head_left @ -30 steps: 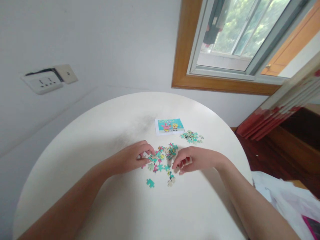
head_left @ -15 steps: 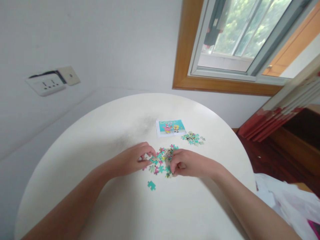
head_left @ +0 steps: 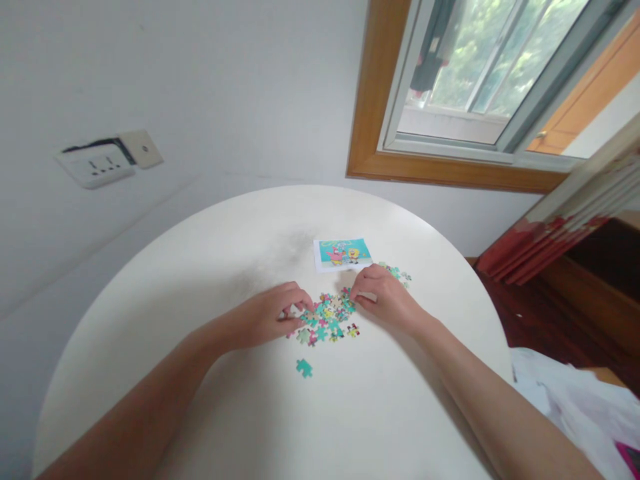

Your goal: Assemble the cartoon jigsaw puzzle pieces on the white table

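A loose heap of small coloured puzzle pieces [head_left: 327,319] lies on the round white table [head_left: 210,267]. My left hand [head_left: 273,313] rests at the heap's left edge, fingers curled and pinched on something I cannot make out. On the heap's far right side sits my right hand [head_left: 383,297], fingers bent down onto the table between the heap and a second small cluster of pieces [head_left: 400,273], which it partly hides. A single teal piece [head_left: 303,367] lies apart, nearer to me. The picture card [head_left: 342,253] lies beyond the heap.
A wall with a socket plate [head_left: 97,163] stands behind the table on the left. A wood-framed window [head_left: 450,100] is at the upper right. Dark wooden furniture and red-edged boards [head_left: 560,220] stand to the right, with white cloth [head_left: 575,407] at the lower right.
My right hand has moved away from the heap's near side to its far right, toward the second cluster. My left hand has stayed at the heap's left edge.
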`<state>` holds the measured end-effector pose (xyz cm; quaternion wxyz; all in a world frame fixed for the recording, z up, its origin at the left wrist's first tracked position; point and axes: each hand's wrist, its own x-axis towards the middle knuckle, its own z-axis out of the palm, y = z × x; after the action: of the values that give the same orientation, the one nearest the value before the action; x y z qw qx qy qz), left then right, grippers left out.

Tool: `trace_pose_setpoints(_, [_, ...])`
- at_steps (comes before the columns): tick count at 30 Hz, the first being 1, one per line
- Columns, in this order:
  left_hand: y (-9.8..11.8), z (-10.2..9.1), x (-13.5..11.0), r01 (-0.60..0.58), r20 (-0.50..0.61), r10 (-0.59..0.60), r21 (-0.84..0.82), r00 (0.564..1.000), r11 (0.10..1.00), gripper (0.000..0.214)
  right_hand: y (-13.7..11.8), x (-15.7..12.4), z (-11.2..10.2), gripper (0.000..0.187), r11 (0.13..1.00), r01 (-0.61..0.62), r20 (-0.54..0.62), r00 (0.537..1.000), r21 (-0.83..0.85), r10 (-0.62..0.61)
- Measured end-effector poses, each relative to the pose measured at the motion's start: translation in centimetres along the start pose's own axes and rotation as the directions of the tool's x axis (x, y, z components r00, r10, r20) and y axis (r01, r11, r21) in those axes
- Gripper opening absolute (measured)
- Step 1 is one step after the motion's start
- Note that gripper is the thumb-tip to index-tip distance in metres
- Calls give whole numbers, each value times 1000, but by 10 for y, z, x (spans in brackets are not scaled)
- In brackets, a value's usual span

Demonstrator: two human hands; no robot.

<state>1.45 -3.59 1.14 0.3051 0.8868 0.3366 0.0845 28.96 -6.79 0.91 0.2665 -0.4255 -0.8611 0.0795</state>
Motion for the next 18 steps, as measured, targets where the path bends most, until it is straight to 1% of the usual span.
trace_pose_setpoints(3, [1, 0, 0, 5, 0, -5, 0, 1000, 1000, 28, 3, 0, 7, 20, 999, -13, -1, 1000, -36, 13])
trace_pose_setpoints(5, [0, 0, 1, -3, -4, 3, 2, 1000, 1000, 27, 4, 0, 9, 21, 999, -18, 20, 1000, -42, 19])
trace_pose_setpoints(10, [-1, 1, 0, -13, -12, 13, 7, 1000, 1000, 26, -5, 0, 6, 23, 1000, -24, 37, 999, -4, 24])
trace_pose_setpoints(13, [-1, 0, 0, -9, -13, 9, 12, 1000, 1000, 26, -13, 0, 7, 23, 1000, 4, 48, 999, 20, -5])
trace_pose_setpoints(16, [-1, 1, 1, -15, -18, 16, 27, 1000, 1000, 23, -18, 0, 11, 21, 997, 54, 82, 995, 51, -58])
trace_pose_setpoints(18, [-1, 1, 1, -14, -23, 15, 39, 1000, 999, 22, -20, -2, 13, 20, 997, 60, 108, 992, 51, -65])
